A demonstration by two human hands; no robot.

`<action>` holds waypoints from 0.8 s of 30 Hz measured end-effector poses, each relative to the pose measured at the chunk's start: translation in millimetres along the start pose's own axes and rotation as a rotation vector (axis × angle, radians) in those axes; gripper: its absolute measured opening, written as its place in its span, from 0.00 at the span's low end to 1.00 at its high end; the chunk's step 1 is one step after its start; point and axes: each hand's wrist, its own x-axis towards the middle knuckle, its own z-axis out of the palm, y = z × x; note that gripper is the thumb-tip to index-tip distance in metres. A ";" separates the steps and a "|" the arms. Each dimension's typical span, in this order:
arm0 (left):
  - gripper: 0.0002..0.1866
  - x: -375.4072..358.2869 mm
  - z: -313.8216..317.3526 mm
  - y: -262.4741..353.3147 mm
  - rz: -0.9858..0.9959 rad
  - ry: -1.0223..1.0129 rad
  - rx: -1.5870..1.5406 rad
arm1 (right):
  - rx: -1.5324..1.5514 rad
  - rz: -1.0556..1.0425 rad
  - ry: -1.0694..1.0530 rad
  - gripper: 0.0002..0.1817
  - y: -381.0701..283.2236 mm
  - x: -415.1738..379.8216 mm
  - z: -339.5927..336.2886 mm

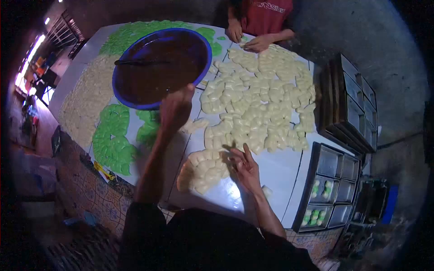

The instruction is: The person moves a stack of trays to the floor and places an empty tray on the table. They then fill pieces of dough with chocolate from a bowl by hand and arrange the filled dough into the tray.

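My left hand (176, 108) is closed at the near right rim of a large blue basin (118, 92); its curled fingers are turned away, so what they hold, if anything, is hidden. Brown contents fill the basin, and a dark-handled utensil (135, 62) lies across its far left side. Over a cluster of pale dough pieces (205, 171) near the table's front, my right hand (246, 170) is open with its fingers apart. Beyond it spreads a broad patch of flattened pale dough pieces (253, 108). Green dough pieces (113, 140) lie left of my left forearm.
Across the white table (280, 180) stands a person in a red shirt (266, 18), both hands on dough. Baking pans (330, 162) sit at the right edge, some holding green and white dough. More pans (357, 99) are stacked behind. A yellow tool (104, 171) lies at the left edge.
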 end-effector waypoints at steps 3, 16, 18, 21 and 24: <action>0.45 -85.3 33.9 41.4 -0.410 -0.644 -1.222 | 0.733 0.268 -0.026 0.25 7.5 -5.7 1.2; 0.50 -237.4 115.5 86.8 -0.514 -0.691 -1.591 | 0.578 0.409 0.271 0.18 -8.4 -127.7 -49.1; 0.45 -252.1 133.9 83.5 -0.529 -0.650 -1.502 | 0.566 0.289 0.382 0.16 -15.2 -142.8 -49.3; 0.36 -282.0 157.4 93.9 -0.560 -0.398 -1.356 | 0.181 0.092 0.476 0.18 -18.1 -162.3 -49.6; 0.21 -287.6 161.2 100.3 -0.405 -0.495 -1.082 | -0.961 -0.344 0.287 0.27 -17.4 -182.7 -54.2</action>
